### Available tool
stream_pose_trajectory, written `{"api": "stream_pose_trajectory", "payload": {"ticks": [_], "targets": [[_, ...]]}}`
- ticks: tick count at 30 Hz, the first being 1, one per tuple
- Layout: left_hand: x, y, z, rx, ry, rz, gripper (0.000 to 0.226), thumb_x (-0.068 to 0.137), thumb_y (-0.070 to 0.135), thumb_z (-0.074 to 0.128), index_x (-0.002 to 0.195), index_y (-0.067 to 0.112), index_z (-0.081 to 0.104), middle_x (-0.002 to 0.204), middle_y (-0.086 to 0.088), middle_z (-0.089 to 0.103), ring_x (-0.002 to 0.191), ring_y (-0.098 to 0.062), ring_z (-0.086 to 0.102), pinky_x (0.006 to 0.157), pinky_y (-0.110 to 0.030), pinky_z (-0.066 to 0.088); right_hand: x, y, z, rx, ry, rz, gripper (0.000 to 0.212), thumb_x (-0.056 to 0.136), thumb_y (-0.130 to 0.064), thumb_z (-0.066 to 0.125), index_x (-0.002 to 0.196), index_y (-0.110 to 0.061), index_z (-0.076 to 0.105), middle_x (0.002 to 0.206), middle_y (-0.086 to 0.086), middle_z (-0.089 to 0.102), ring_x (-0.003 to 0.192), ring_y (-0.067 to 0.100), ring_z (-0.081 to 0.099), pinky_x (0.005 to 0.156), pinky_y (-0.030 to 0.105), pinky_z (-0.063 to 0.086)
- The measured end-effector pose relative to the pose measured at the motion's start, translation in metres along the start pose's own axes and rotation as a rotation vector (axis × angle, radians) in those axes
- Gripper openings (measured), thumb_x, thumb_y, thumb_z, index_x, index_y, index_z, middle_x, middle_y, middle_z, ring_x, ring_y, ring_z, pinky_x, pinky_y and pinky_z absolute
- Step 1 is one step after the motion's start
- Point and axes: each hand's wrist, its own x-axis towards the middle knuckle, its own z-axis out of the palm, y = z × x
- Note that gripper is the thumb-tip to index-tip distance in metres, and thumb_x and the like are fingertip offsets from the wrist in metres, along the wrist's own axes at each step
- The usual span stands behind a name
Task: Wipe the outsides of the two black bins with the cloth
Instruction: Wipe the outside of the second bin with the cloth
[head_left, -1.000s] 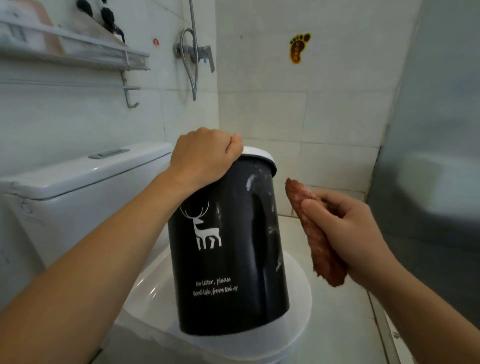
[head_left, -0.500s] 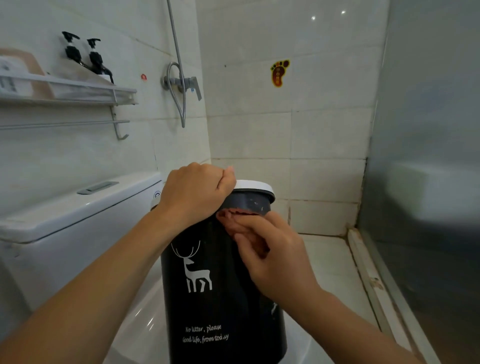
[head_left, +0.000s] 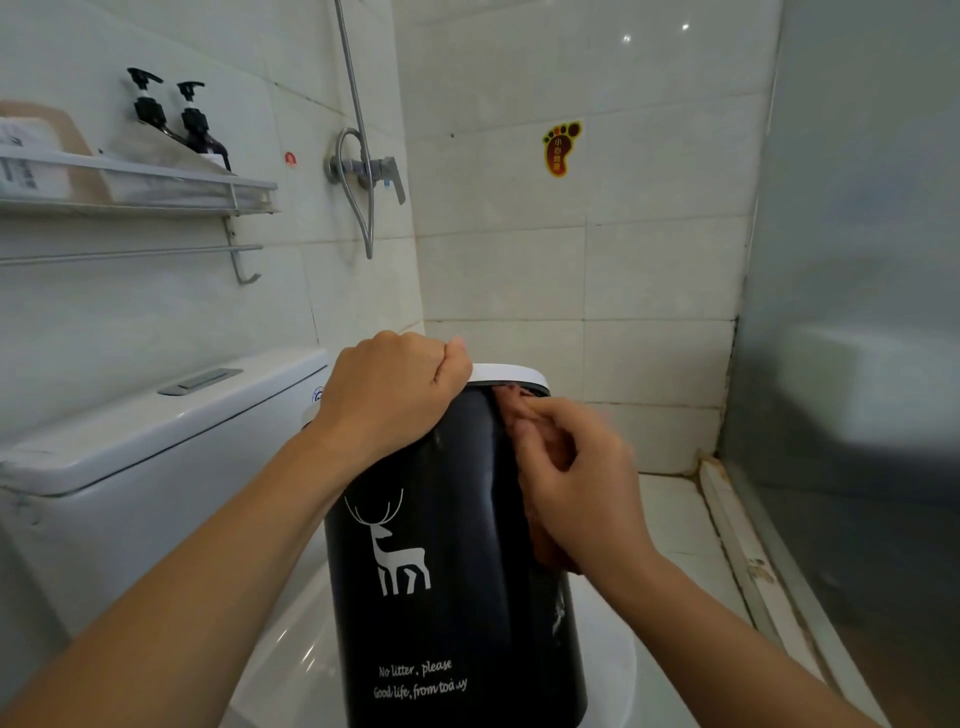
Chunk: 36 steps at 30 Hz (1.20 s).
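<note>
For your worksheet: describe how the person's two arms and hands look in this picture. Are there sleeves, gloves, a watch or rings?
Both forearms are bare right to the frame's lower edge; no sleeve shows. The left hand and the right hand wear no gloves. No watch, bracelet or ring is visible on either wrist or on the fingers that show.

A white toilet cistern (head_left: 156, 441) stands at the left, a flush button (head_left: 200, 381) on its lid. The closed toilet lid (head_left: 291, 660) lies below it. On the left wall a metal shelf (head_left: 156, 195) carries two dark pump bottles (head_left: 176, 122) near its right end. A shower mixer (head_left: 366, 174) hangs in the corner, with a foot-shaped sticker (head_left: 560, 148) on the back wall.
</note>
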Motion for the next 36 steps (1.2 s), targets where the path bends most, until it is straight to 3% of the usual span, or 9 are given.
{"api": "stream_pose_trajectory", "payload": {"ticks": [2,5,7,11,17,21,26,31,36], "targets": [[0.000,0.001,0.000,0.004,0.006,-0.005,0.055,0.104,0.039,0.036,0.052,0.021,0.035,0.051,0.002,0.043,0.049,-0.014,0.040,0.052,-0.030,0.023,0.000,0.001,0.000,-0.007,0.023,0.044,0.017,0.097,-0.029,0.066,0.112,-0.037,0.071,0.095,-0.016,0.067,0.090,0.001,0.060,0.079,0.025,0.053],[0.000,0.001,0.000,0.016,0.009,-0.013,0.055,0.103,0.041,0.033,0.052,0.020,0.033,0.052,0.002,0.042,0.050,-0.019,0.040,0.053,-0.033,0.024,-0.009,-0.010,0.006,-0.006,-0.043,-0.130,0.024,0.094,-0.029,0.067,0.116,-0.035,0.073,0.096,-0.014,0.065,0.088,0.006,0.062,0.074,0.020,0.051],[-0.001,-0.001,0.000,0.013,0.017,-0.004,0.055,0.103,0.041,0.031,0.052,0.021,0.033,0.050,0.004,0.041,0.049,-0.013,0.038,0.051,-0.031,0.022,-0.005,-0.010,0.005,-0.006,-0.099,-0.173,0.025,0.093,-0.030,0.067,0.116,-0.037,0.073,0.099,-0.016,0.067,0.090,0.006,0.064,0.077,0.020,0.053],[-0.003,-0.003,-0.002,-0.016,0.011,0.002,0.055,0.104,0.038,0.035,0.051,0.022,0.034,0.048,0.003,0.041,0.046,-0.011,0.040,0.050,-0.027,0.022,0.012,0.009,-0.007,-0.055,-0.042,0.090,0.017,0.099,-0.034,0.064,0.113,-0.037,0.074,0.098,-0.014,0.072,0.094,0.005,0.065,0.085,0.035,0.056],[-0.002,0.002,-0.002,0.028,0.003,0.008,0.055,0.104,0.042,0.033,0.053,0.022,0.035,0.054,0.003,0.046,0.051,-0.018,0.038,0.055,-0.033,0.025,-0.003,-0.018,0.003,0.048,-0.145,-0.191,0.028,0.093,-0.028,0.068,0.117,-0.041,0.074,0.100,-0.017,0.069,0.094,0.007,0.066,0.081,0.020,0.054],[-0.001,0.003,-0.003,0.021,-0.009,-0.009,0.054,0.105,0.041,0.033,0.054,0.021,0.034,0.054,0.003,0.044,0.052,-0.015,0.039,0.058,-0.034,0.028,0.011,-0.005,-0.003,-0.002,-0.063,0.024,0.022,0.098,-0.030,0.067,0.115,-0.042,0.075,0.096,-0.016,0.073,0.094,0.005,0.066,0.085,0.034,0.056],[-0.001,0.006,-0.002,0.045,-0.020,0.002,0.053,0.104,0.042,0.033,0.055,0.021,0.034,0.056,0.003,0.044,0.060,-0.027,0.043,0.059,-0.035,0.029,-0.004,-0.019,0.005,0.034,-0.112,-0.155,0.029,0.093,-0.030,0.067,0.119,-0.043,0.073,0.103,-0.018,0.070,0.098,0.006,0.067,0.085,0.023,0.055],[-0.001,0.000,-0.003,0.002,-0.021,0.003,0.054,0.105,0.041,0.033,0.055,0.021,0.036,0.055,0.002,0.045,0.055,-0.021,0.045,0.058,-0.033,0.029,0.005,0.003,-0.003,0.061,-0.033,0.101,0.017,0.099,-0.030,0.064,0.109,-0.038,0.075,0.084,-0.015,0.073,0.080,0.006,0.068,0.075,0.038,0.060],[-0.001,-0.002,0.000,0.003,0.009,0.007,0.055,0.104,0.041,0.034,0.053,0.019,0.034,0.053,0.003,0.042,0.052,-0.022,0.040,0.053,-0.033,0.023,-0.022,-0.013,0.008,-0.028,-0.088,-0.160,0.026,0.093,-0.026,0.070,0.115,-0.039,0.074,0.090,-0.016,0.063,0.081,0.006,0.062,0.069,0.015,0.049]]}}
